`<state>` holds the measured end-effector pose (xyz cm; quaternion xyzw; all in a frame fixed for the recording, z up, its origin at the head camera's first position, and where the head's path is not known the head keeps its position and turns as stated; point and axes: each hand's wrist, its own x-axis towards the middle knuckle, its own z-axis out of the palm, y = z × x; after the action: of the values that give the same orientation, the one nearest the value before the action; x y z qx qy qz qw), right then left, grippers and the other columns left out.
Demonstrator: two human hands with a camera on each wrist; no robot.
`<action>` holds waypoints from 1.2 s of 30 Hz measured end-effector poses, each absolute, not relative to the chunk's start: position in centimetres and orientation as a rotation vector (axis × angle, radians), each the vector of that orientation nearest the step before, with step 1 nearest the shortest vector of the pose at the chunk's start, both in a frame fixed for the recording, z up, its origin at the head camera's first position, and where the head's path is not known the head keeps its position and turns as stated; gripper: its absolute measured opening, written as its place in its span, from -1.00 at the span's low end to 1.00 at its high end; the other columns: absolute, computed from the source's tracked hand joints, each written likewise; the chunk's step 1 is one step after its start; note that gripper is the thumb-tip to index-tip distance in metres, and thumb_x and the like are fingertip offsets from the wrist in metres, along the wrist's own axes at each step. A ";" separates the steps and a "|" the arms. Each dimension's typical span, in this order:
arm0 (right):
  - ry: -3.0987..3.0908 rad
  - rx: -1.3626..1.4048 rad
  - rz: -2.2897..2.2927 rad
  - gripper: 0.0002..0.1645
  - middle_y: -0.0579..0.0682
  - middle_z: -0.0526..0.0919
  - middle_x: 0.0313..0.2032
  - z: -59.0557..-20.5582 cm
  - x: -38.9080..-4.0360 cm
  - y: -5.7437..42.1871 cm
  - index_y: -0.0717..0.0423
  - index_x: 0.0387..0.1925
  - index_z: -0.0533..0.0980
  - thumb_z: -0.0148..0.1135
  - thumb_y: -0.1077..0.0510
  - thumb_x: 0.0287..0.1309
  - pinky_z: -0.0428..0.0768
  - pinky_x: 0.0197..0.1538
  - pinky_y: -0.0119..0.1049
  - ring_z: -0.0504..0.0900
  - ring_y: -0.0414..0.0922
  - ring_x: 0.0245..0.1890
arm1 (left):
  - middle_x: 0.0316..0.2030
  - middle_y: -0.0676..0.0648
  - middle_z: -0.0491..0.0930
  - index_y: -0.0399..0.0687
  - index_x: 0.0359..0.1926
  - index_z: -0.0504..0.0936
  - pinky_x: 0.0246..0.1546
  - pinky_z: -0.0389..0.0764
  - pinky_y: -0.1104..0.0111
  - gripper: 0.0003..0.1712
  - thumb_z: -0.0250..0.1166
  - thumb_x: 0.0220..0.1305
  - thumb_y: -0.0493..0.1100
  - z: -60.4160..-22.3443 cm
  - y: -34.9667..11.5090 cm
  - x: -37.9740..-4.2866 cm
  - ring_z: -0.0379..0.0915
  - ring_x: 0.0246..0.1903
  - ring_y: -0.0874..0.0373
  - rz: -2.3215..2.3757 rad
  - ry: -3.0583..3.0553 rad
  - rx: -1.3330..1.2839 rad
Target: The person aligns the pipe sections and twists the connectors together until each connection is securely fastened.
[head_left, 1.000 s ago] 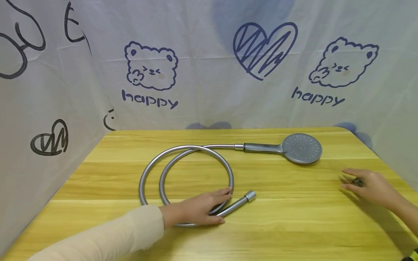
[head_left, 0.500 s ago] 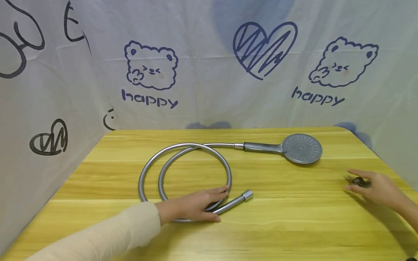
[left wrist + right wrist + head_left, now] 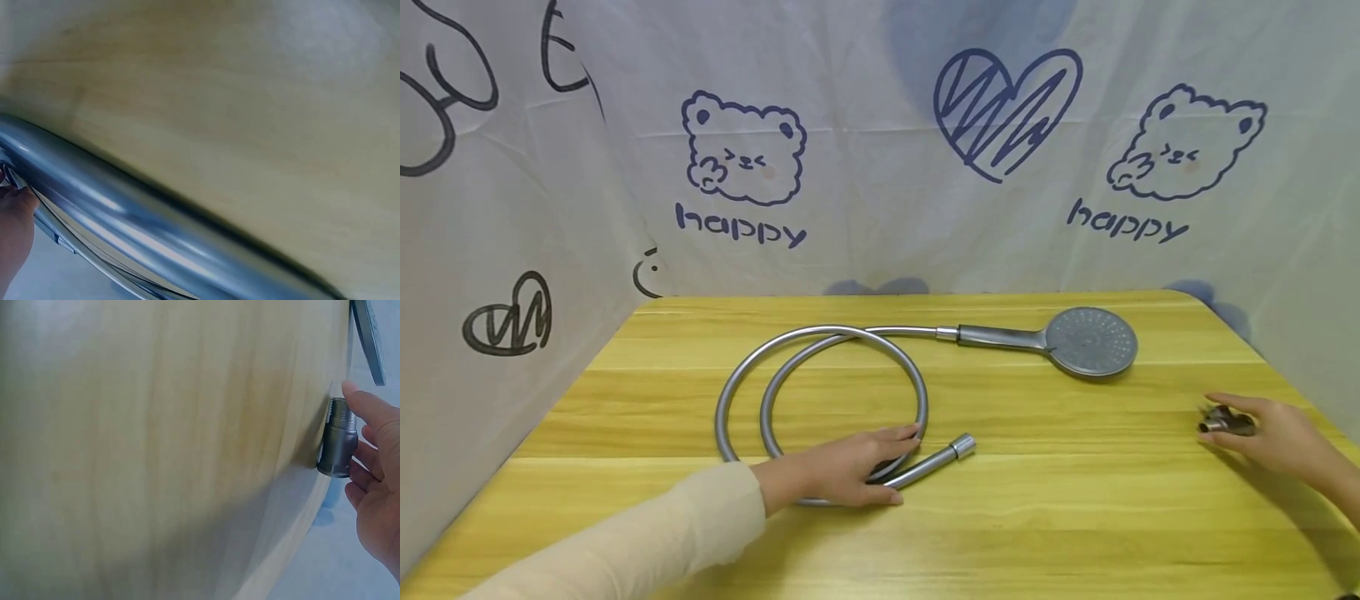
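Note:
A grey metal shower hose [image 3: 722,408] lies in loops on the table. Its far end joins a grey round shower head [image 3: 1092,342]. My left hand [image 3: 853,467] rests over the near part of the loops, fingers stretched across the hose, and the free end nut [image 3: 964,445] points out past it. In the left wrist view the hose [image 3: 125,206] runs large across the bottom, with part of the hand at the left edge. At the right, my right hand [image 3: 1277,429] holds a small dark metal fitting [image 3: 339,437] with a threaded end, its fingers curled behind the fitting.
The wood-grain table [image 3: 1075,517] ends at the back against a white cloth [image 3: 880,208] with drawn bears and hearts. Another cloth [image 3: 490,225] hangs along the left side.
My left hand and the hose loops under it have shifted slightly left and away from me. My right hand has moved a little right, and more of the fitting shows.

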<state>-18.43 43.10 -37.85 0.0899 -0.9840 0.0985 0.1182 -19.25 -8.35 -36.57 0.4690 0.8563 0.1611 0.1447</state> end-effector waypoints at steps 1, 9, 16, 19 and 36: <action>-2.892 0.250 0.288 -0.21 0.51 0.53 -0.23 -37.9 -18.4 43.2 0.40 0.03 0.45 0.41 -0.09 -0.11 0.10 -0.65 -0.41 -0.04 -0.31 -0.77 | 0.42 -0.22 -0.05 -0.28 0.36 0.11 0.36 0.11 0.15 -0.22 0.18 0.27 0.01 -36.6 -8.3 -19.2 -0.06 0.40 -0.06 0.464 2.473 1.346; -2.933 0.213 0.275 -0.19 0.60 0.46 -0.11 -38.3 -18.3 44.1 0.42 0.06 0.41 0.40 -0.08 -0.10 0.12 -0.63 -0.41 0.04 -0.30 -0.78 | 0.40 -0.22 0.05 -0.28 0.33 0.20 0.35 0.14 0.16 -0.25 0.19 0.26 0.03 -36.6 -7.2 -18.8 -0.02 0.39 -0.05 0.443 2.544 1.342; -2.943 0.204 0.287 -0.21 0.61 0.47 -0.13 -38.4 -18.4 45.0 0.48 0.05 0.39 0.41 0.01 -0.10 0.25 -0.59 -0.37 0.42 -0.07 -0.71 | 0.39 -0.19 0.09 -0.23 0.34 0.21 0.36 0.12 0.21 -0.29 0.15 0.29 0.04 -36.9 -5.1 -18.8 -0.02 0.39 -0.02 0.426 2.593 1.394; -2.934 0.201 0.303 -0.24 0.61 0.46 -0.11 -38.3 -18.4 45.3 0.51 0.02 0.40 0.43 0.05 -0.12 0.51 -0.47 -0.13 0.57 0.34 -0.36 | 0.38 -0.20 0.10 -0.23 0.34 0.21 0.35 0.15 0.21 -0.30 0.14 0.30 0.03 -37.1 -4.2 -18.8 0.00 0.39 -0.03 0.451 2.601 1.418; -2.855 0.278 0.328 -0.42 0.53 0.54 -0.20 -38.3 -18.2 45.4 0.50 -0.12 0.51 0.43 0.16 -0.15 0.56 -0.34 0.08 0.59 0.35 -0.32 | 0.13 -0.17 0.44 -0.23 0.12 0.43 0.09 0.47 0.40 -0.52 0.21 0.26 -0.08 -37.6 -1.2 -18.4 0.39 0.11 0.08 0.638 2.740 1.316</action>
<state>-18.21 45.39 -38.32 0.0956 -0.9809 0.1126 0.1269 -18.43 -1.22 -37.58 0.4237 0.8820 0.2053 0.0179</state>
